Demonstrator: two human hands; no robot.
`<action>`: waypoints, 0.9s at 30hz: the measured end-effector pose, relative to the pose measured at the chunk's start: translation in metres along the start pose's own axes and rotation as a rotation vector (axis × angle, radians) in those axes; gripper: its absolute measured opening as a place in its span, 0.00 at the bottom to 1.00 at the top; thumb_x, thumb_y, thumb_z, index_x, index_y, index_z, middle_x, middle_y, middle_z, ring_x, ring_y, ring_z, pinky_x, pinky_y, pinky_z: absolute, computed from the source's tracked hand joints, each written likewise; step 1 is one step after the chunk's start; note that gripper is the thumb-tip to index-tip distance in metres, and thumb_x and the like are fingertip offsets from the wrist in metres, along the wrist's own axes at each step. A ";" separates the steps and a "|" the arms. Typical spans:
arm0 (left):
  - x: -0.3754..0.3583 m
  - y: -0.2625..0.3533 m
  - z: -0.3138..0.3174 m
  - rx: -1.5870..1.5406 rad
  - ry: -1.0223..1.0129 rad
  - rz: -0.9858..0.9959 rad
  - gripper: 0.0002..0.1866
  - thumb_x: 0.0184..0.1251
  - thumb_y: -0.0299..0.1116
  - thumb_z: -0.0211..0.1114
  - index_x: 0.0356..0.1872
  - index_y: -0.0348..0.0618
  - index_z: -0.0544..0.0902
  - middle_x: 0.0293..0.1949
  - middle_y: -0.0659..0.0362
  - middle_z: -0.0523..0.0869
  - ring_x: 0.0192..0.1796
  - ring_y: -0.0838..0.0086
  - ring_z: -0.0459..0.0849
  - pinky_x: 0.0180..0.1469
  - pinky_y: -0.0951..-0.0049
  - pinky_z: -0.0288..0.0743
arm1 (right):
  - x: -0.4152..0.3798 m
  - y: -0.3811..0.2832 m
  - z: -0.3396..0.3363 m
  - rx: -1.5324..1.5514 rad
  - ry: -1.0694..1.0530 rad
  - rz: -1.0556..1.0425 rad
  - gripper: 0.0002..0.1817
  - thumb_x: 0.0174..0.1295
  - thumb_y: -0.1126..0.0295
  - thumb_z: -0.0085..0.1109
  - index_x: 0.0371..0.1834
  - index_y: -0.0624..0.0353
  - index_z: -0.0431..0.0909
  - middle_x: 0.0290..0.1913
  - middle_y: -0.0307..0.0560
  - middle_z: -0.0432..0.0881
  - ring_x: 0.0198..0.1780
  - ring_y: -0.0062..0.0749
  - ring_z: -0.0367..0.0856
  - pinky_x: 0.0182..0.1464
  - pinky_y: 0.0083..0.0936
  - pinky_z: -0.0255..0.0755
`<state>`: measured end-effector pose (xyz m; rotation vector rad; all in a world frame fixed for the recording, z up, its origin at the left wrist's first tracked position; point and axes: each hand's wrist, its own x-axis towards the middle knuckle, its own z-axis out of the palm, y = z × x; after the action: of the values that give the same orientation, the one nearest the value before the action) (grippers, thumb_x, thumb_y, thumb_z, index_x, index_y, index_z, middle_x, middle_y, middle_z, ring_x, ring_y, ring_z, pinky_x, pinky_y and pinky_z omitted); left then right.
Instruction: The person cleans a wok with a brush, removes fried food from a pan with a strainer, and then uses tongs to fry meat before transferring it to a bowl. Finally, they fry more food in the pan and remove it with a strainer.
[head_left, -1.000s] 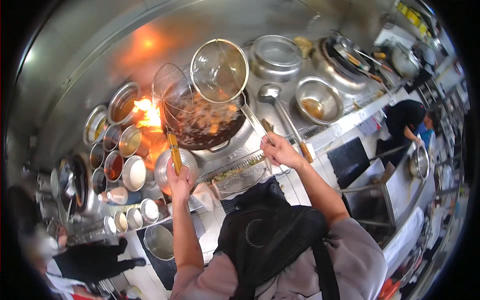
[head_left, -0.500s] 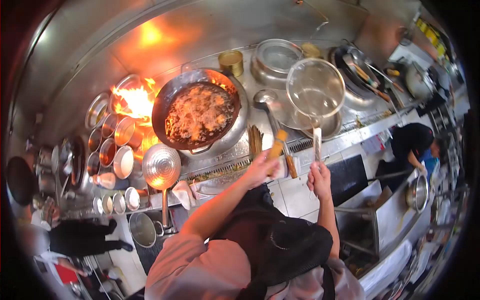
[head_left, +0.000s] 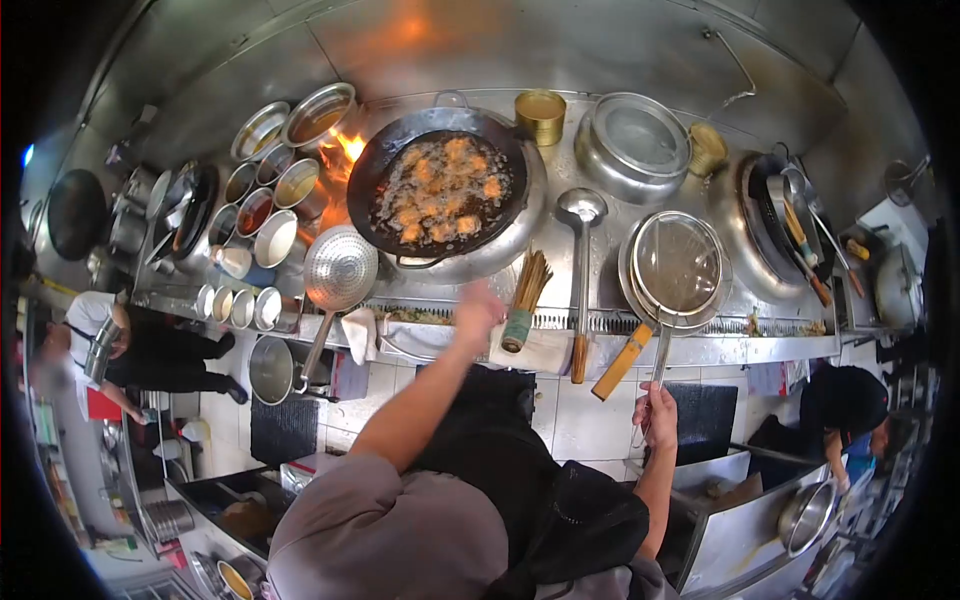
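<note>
My right hand (head_left: 655, 415) is closed around the metal handle of a round mesh strainer (head_left: 680, 265). The strainer lies over a metal bowl (head_left: 727, 300) on the counter's right part. A flat yellow wooden handle (head_left: 622, 362) juts out from the bowl toward the front edge. My left hand (head_left: 480, 312) is smeared by motion near the counter's front edge, below the wok (head_left: 385, 225) and left of a bamboo brush (head_left: 525, 300); its fingers cannot be made out. Browned pieces of food (head_left: 440, 185) bubble in dark oil inside the wok.
Flames (head_left: 345, 150) rise left of the wok, beside several sauce pots (head_left: 275, 238). A perforated ladle (head_left: 340, 265) rests at front left. A ladle (head_left: 582, 205) lies beside the brush; a lidded pot (head_left: 635, 145) stands behind. People work at left (head_left: 150, 350) and right (head_left: 840, 400).
My left hand has let go of the yellow handle and moved left. The strainer has come down over the bowl. The flames have shrunk, and the food in the wok shows more clearly.
</note>
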<state>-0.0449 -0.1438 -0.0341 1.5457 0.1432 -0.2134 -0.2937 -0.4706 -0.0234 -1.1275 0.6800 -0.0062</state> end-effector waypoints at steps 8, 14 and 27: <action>0.066 0.048 -0.083 -0.506 0.520 -0.285 0.26 0.76 0.50 0.53 0.57 0.34 0.68 0.38 0.49 0.78 0.35 0.63 0.82 0.39 0.64 0.85 | 0.012 0.005 -0.004 0.159 -0.088 0.064 0.24 0.73 0.50 0.51 0.55 0.61 0.73 0.26 0.46 0.83 0.19 0.30 0.79 0.22 0.21 0.75; 0.079 0.029 -0.085 -0.545 0.548 -0.191 0.23 0.78 0.45 0.51 0.56 0.31 0.69 0.38 0.49 0.79 0.36 0.63 0.83 0.39 0.65 0.87 | 0.015 0.001 -0.003 0.113 -0.099 0.078 0.23 0.72 0.52 0.53 0.56 0.62 0.71 0.28 0.48 0.83 0.20 0.30 0.79 0.22 0.22 0.74; 0.050 0.026 -0.063 -0.570 0.416 -0.217 0.18 0.78 0.43 0.51 0.44 0.34 0.73 0.35 0.52 0.79 0.34 0.65 0.82 0.40 0.62 0.84 | 0.019 0.001 -0.003 0.274 -0.174 0.206 0.25 0.73 0.48 0.48 0.58 0.58 0.71 0.33 0.50 0.84 0.24 0.35 0.82 0.26 0.28 0.79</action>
<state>0.0127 -0.0828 -0.0217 0.9855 0.6461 -0.0114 -0.2803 -0.4785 -0.0344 -0.7815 0.6161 0.1681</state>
